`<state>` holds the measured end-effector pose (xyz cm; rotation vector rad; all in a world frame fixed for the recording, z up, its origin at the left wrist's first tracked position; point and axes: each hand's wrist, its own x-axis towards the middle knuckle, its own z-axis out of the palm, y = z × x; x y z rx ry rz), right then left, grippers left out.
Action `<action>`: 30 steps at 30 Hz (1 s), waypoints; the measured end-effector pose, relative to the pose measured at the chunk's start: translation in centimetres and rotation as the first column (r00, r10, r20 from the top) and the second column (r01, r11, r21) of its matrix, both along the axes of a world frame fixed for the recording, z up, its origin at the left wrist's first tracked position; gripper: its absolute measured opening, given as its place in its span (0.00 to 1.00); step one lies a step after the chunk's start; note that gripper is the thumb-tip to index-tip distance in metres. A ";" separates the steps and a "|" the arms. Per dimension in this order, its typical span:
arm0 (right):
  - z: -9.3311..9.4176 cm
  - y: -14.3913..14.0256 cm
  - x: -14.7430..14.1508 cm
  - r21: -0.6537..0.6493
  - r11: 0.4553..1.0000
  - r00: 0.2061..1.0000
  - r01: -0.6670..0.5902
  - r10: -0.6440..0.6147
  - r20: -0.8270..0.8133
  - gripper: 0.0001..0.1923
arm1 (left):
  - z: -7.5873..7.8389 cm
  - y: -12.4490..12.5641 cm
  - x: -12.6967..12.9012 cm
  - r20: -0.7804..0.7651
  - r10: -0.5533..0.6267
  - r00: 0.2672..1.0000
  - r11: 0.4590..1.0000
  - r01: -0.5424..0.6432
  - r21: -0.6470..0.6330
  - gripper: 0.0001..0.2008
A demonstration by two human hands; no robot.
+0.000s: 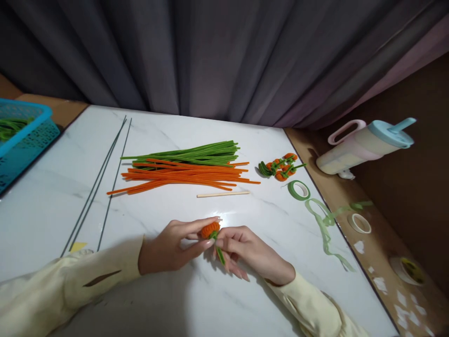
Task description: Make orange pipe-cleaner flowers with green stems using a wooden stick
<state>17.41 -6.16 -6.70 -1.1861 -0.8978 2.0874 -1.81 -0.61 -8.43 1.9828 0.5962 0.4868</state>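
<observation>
My left hand (pixel 171 248) pinches a small orange pipe-cleaner coil (pixel 209 229) between thumb and fingers, low over the white marble table (pixel 52 201). My right hand (pixel 245 250) meets it from the right and grips the green pipe-cleaner stem (pixel 220 255) that hangs below the coil. Both hands touch the same piece. Farther back lie a bundle of orange pipe cleaners (pixel 182 177) and green pipe cleaners (pixel 189 153), with a thin wooden stick (pixel 223 194) in front of them.
Several finished orange-and-green pieces (pixel 280 167) and a green tape roll (pixel 299 190) lie at the right. Three long dark wires (pixel 101 187) run along the left. A blue basket (pixel 21 140) stands far left; a pastel tumbler (pixel 365 145), tape strip (pixel 326 224) and white roll (pixel 361 223) occupy the brown ledge.
</observation>
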 end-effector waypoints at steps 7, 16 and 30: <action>0.3 -0.5 -0.6 0.203 0.975 0.935 -0.092 0.014 0.354 0.11 | -1.4 -0.5 -0.3 -0.104 0.036 0.994 0.924 0.006 0.382 0.24; 0.5 -1.5 -1.1 0.485 0.625 0.525 -0.611 -0.138 0.840 0.12 | -1.1 -1.8 -0.1 -0.075 0.108 0.991 0.722 -0.027 0.692 0.28; 0.4 -2.1 -1.5 0.236 0.119 0.155 -0.964 -0.469 0.869 0.13 | -0.8 -1.8 -0.2 -0.110 0.034 0.993 0.722 0.052 0.690 0.28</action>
